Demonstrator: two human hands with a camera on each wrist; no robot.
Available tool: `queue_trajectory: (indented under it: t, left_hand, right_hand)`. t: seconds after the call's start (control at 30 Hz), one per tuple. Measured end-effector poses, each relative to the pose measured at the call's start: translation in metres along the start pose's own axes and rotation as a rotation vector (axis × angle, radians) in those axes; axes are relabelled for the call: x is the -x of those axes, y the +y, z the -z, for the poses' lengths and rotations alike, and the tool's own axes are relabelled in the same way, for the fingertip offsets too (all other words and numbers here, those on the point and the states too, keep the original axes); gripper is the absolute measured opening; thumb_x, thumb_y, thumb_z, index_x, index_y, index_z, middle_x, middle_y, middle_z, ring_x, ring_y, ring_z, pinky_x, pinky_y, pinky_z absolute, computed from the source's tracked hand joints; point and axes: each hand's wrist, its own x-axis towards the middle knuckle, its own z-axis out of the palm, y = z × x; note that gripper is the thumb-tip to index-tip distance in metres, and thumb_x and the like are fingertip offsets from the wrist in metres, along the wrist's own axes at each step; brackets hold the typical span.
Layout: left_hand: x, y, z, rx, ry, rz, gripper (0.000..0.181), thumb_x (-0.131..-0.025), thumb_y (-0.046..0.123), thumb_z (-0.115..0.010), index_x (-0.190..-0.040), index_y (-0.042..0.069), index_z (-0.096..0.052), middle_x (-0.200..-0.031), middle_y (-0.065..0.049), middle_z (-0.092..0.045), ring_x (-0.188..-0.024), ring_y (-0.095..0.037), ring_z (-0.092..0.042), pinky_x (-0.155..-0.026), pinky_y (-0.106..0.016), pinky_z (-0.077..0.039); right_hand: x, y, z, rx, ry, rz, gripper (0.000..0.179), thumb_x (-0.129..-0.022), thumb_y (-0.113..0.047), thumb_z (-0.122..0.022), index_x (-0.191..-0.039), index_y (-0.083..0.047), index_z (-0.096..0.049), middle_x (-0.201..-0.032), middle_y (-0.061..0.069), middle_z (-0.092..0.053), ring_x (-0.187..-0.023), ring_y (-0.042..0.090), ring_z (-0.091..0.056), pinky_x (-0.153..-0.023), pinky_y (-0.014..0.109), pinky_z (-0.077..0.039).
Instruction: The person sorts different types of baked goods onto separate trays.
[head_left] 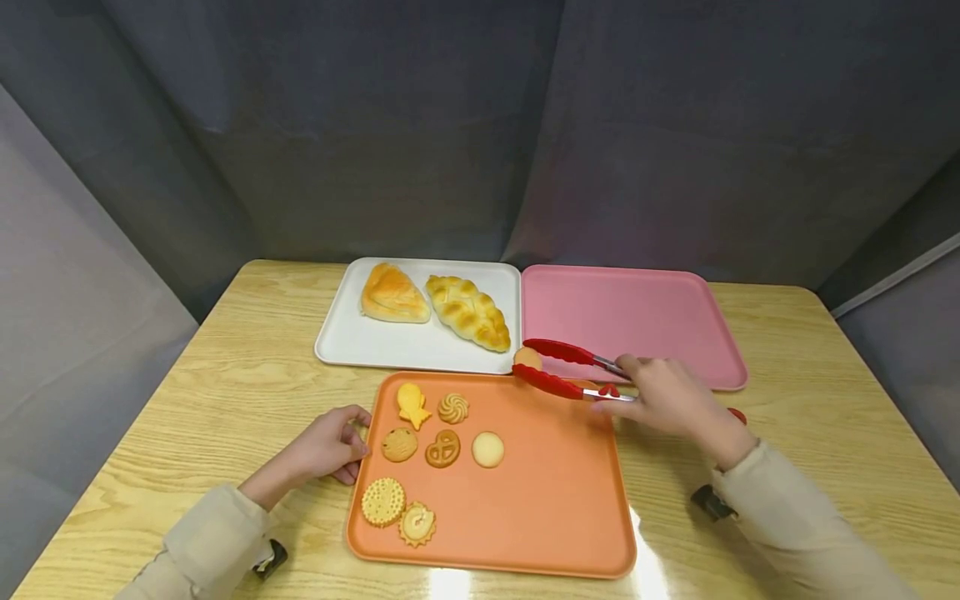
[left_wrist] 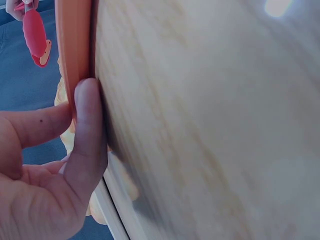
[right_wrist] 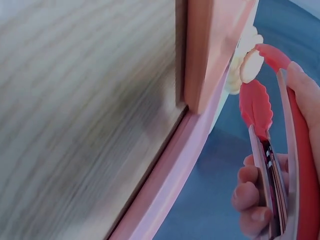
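My right hand (head_left: 671, 396) grips the tongs (head_left: 546, 382), fingers curled round the arms. Round cookie (head_left: 528, 359) sits between the red tips, off the surface, near where the three trays meet. My left hand (head_left: 333, 443) pinches the left rim of the orange tray (head_left: 540, 517). White tray (head_left: 375, 348) far left, pink tray (head_left: 622, 304) far right.

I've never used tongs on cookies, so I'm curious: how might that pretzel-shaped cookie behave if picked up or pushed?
The pretzel-shaped cookie lies flat on the orange tray, so it would probably slide, not roll. Its thin looped strands may snap if squeezed. Small beside the red-tipped tongs, it's likely light.
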Motion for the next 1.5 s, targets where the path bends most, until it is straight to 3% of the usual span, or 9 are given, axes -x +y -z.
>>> queue_trajectory:
  t: [0.43, 0.73, 1.07, 1.3, 1.5]
  left_hand:
    - [0.001, 0.000, 0.000, -0.005, -0.005, -0.010, 0.027, -0.087, -0.007, -0.050, -0.112, -0.009, -0.042, -0.067, -0.011, -0.055, -0.050, -0.017, -0.055, -0.046, -0.035, -0.052]
    - [0.002, 0.001, -0.001, -0.011, 0.003, -0.013, 0.026, -0.086, -0.008, -0.050, -0.111, -0.008, -0.042, -0.066, -0.011, -0.055, -0.050, -0.017, -0.055, -0.046, -0.035, -0.052]
    - [0.000, 0.001, -0.001, -0.017, 0.008, -0.005, 0.026, -0.086, -0.008, -0.050, -0.111, -0.008, -0.042, -0.066, -0.011, -0.055, -0.049, -0.017, -0.055, -0.045, -0.034, -0.052]
    - [-0.001, 0.000, -0.001, -0.017, 0.008, -0.007, 0.025, -0.086, -0.008, -0.050, -0.110, -0.008, -0.043, -0.065, -0.011, -0.054, -0.049, -0.017, -0.055, -0.045, -0.034, -0.052]
    - [-0.001, 0.000, 0.000, -0.020, 0.010, -0.007, 0.025, -0.086, -0.008, -0.050, -0.110, -0.008, -0.043, -0.065, -0.010, -0.054, -0.049, -0.016, -0.055, -0.045, -0.034, -0.052]
  right_hand:
    - [-0.016, 0.021, 0.002, 0.021, 0.035, -0.082, 0.054, -0.066, -0.052, -0.075, -0.081, -0.004, -0.056, -0.055, -0.001, -0.038, -0.048, 0.017, -0.038, -0.046, 0.027, -0.032]
    - [-0.033, 0.034, 0.005, 0.038, 0.017, -0.110, 0.053, -0.069, -0.047, -0.074, -0.084, 0.000, -0.057, -0.056, 0.002, -0.043, -0.050, 0.020, -0.041, -0.048, 0.031, -0.036]
    - [-0.051, 0.042, 0.007, 0.014, -0.036, -0.215, 0.060, -0.070, -0.051, -0.071, -0.092, 0.002, -0.056, -0.059, 0.005, -0.046, -0.053, 0.020, -0.044, -0.050, 0.030, -0.039]
    - [-0.062, 0.048, 0.007, 0.037, -0.042, -0.227, 0.059, -0.071, -0.057, -0.067, -0.085, 0.000, -0.053, -0.058, 0.006, -0.041, -0.052, 0.021, -0.043, -0.049, 0.031, -0.036]
    - [-0.072, 0.052, 0.008, 0.016, -0.071, -0.279, 0.060, -0.071, -0.056, -0.068, -0.087, 0.000, -0.053, -0.060, 0.008, -0.044, -0.053, 0.021, -0.044, -0.049, 0.030, -0.038]
